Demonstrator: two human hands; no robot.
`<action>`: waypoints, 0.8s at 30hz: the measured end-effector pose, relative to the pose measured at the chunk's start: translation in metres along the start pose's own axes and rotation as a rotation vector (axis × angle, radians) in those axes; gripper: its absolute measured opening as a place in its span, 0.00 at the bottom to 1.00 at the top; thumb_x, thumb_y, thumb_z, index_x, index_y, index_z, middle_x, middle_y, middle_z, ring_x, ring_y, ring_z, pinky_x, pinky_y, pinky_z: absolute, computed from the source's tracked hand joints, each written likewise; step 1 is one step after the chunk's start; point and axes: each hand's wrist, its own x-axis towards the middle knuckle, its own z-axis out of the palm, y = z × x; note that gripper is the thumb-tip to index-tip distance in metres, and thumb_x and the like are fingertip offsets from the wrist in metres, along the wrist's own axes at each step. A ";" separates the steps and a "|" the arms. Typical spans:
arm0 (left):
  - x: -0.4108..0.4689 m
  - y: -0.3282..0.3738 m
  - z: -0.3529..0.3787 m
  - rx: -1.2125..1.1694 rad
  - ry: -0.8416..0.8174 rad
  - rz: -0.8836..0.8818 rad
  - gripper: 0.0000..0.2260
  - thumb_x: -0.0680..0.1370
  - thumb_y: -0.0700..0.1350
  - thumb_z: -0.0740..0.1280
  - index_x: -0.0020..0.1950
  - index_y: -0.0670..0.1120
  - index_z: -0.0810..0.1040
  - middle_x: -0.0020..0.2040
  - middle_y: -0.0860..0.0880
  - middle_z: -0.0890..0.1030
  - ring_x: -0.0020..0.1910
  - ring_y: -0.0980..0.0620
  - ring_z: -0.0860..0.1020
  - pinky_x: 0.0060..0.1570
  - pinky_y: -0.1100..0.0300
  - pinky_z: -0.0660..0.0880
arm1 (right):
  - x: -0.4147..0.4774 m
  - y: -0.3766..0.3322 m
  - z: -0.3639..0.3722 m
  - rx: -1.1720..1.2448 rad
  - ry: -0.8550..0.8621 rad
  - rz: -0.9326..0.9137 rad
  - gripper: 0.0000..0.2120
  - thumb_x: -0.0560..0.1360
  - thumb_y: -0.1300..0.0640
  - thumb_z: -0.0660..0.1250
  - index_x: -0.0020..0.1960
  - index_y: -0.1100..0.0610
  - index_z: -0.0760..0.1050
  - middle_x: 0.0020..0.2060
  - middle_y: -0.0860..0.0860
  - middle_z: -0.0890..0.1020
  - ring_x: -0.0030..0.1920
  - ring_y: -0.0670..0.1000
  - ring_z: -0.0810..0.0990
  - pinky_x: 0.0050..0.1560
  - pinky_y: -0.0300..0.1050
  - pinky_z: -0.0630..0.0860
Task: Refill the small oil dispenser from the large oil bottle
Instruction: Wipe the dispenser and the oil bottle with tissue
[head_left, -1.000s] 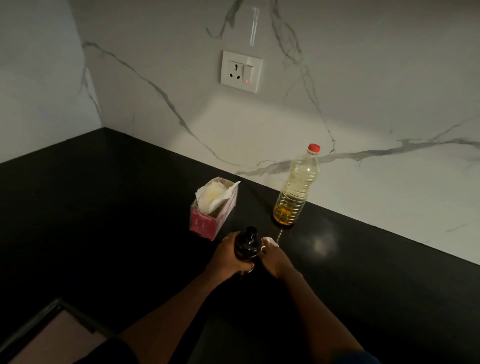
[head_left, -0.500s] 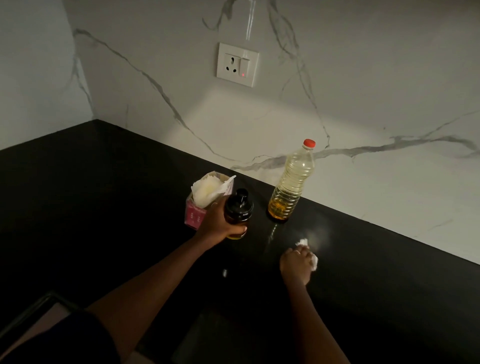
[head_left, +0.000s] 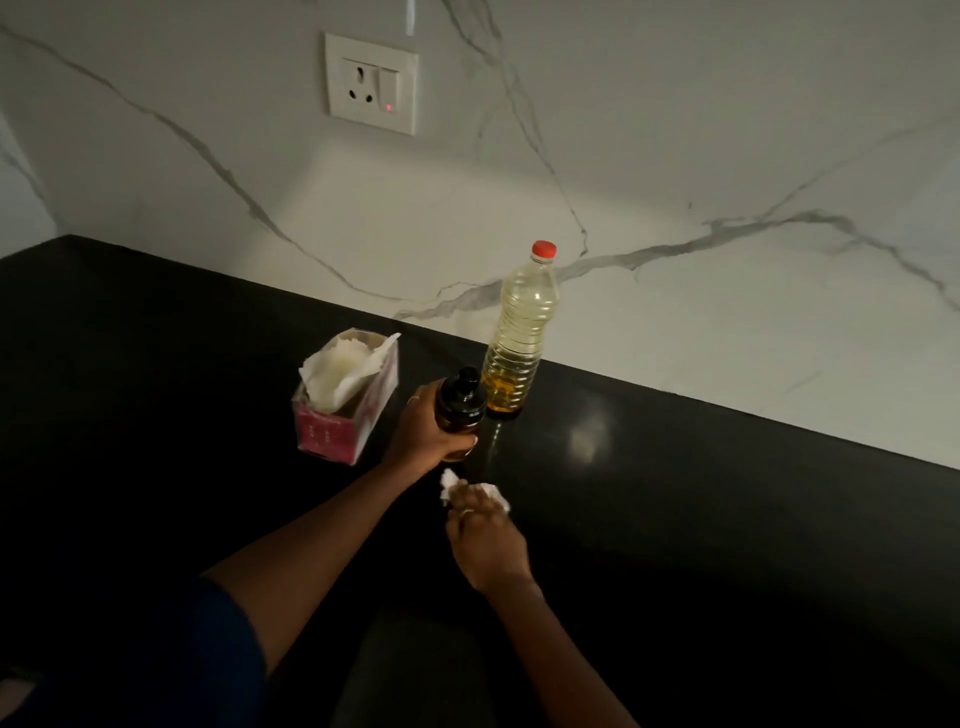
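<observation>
The small oil dispenser (head_left: 461, 410), dark glass with a black cap, is held upright just above the black counter (head_left: 701, 519). My left hand (head_left: 423, 434) grips it round its body. Right behind it the large oil bottle (head_left: 521, 332) stands by the marble wall, its red cap on and yellow oil low in its base. My right hand (head_left: 485, 538) is in front of the dispenser, its fingers pressing a crumpled white tissue (head_left: 451, 484) onto the counter.
A pink tissue box (head_left: 343, 415) with white tissue sticking out stands left of the dispenser. A wall socket (head_left: 371, 82) with a red light sits on the marble wall above. The counter meets the wall right behind the large bottle.
My left hand has carried the dispenser back toward the large bottle. My right hand, with the tissue, went out to the right on the counter, then came back left in front of the dispenser.
</observation>
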 end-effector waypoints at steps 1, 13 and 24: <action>0.002 -0.001 0.005 0.007 -0.004 -0.012 0.35 0.60 0.41 0.78 0.65 0.47 0.69 0.62 0.47 0.74 0.61 0.49 0.73 0.58 0.58 0.66 | -0.005 0.017 -0.009 0.009 0.040 0.072 0.21 0.80 0.53 0.52 0.73 0.55 0.62 0.72 0.50 0.65 0.73 0.48 0.60 0.71 0.43 0.61; 0.012 -0.012 0.025 0.060 -0.035 -0.108 0.35 0.63 0.41 0.77 0.66 0.47 0.68 0.66 0.47 0.71 0.67 0.47 0.69 0.61 0.57 0.63 | -0.071 0.164 -0.072 -0.272 0.130 0.765 0.19 0.81 0.60 0.48 0.70 0.61 0.64 0.73 0.60 0.59 0.73 0.59 0.57 0.71 0.52 0.60; 0.004 -0.021 -0.002 0.034 -0.187 -0.083 0.37 0.65 0.42 0.77 0.70 0.46 0.65 0.67 0.46 0.72 0.66 0.48 0.69 0.62 0.56 0.65 | -0.004 -0.016 0.009 -0.167 0.069 0.258 0.23 0.81 0.53 0.50 0.72 0.63 0.60 0.74 0.59 0.57 0.74 0.57 0.55 0.73 0.51 0.56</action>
